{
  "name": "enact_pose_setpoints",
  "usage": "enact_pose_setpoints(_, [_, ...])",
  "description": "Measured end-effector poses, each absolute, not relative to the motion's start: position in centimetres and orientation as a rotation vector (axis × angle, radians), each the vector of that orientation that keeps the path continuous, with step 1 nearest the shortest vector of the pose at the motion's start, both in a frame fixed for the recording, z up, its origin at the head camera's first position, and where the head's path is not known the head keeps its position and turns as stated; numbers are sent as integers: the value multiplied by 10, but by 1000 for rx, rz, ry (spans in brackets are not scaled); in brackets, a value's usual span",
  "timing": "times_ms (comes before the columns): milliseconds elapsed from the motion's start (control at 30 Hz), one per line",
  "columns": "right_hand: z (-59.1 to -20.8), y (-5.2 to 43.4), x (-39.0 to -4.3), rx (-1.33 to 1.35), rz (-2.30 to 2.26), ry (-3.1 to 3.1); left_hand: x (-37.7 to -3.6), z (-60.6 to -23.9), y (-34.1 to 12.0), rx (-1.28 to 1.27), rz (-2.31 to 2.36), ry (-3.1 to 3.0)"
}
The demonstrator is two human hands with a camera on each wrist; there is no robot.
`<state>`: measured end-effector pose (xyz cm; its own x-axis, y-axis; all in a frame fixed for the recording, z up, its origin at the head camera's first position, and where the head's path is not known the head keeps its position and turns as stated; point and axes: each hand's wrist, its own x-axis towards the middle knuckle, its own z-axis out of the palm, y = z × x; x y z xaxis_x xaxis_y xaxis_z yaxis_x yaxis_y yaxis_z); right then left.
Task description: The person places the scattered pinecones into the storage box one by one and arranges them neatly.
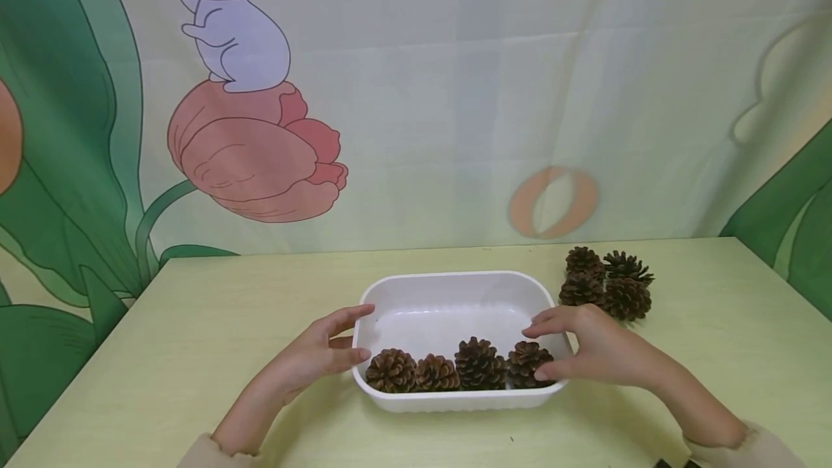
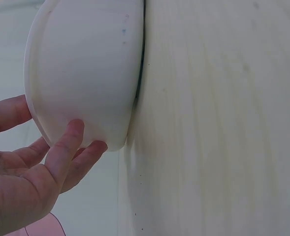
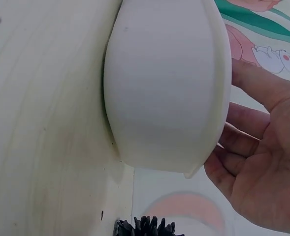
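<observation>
A white plastic tray (image 1: 455,276) sits on the pale green table (image 1: 195,323). Several brown pine cones (image 1: 479,363) lie in a row along its near wall. My left hand (image 1: 318,356) rests against the tray's left end with fingers relaxed. In the left wrist view the left hand's (image 2: 31,177) thumb and a fingertip touch the tray's (image 2: 85,64) rounded outer corner. My right hand (image 1: 585,352) lies against the right end, fingers reaching over the rim near the rightmost cone. The right wrist view shows the right hand (image 3: 263,162) with straight fingers beside the tray's (image 3: 169,88) rim.
A small pile of several more pine cones (image 1: 604,284) lies on the table just right of and behind the tray; part of it is also seen as a dark cone (image 3: 147,227). A printed cloth backdrop (image 1: 455,92) hangs behind the table's far edge.
</observation>
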<state>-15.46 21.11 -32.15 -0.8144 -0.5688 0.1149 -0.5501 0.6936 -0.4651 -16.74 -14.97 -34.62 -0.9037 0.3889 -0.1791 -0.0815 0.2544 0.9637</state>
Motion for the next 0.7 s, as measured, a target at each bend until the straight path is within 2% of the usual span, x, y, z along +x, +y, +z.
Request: enact_pose_setpoints(700, [-321, 244, -172, -802, -1314, 2800, -167, -347, -151, 291, 1695, 2137])
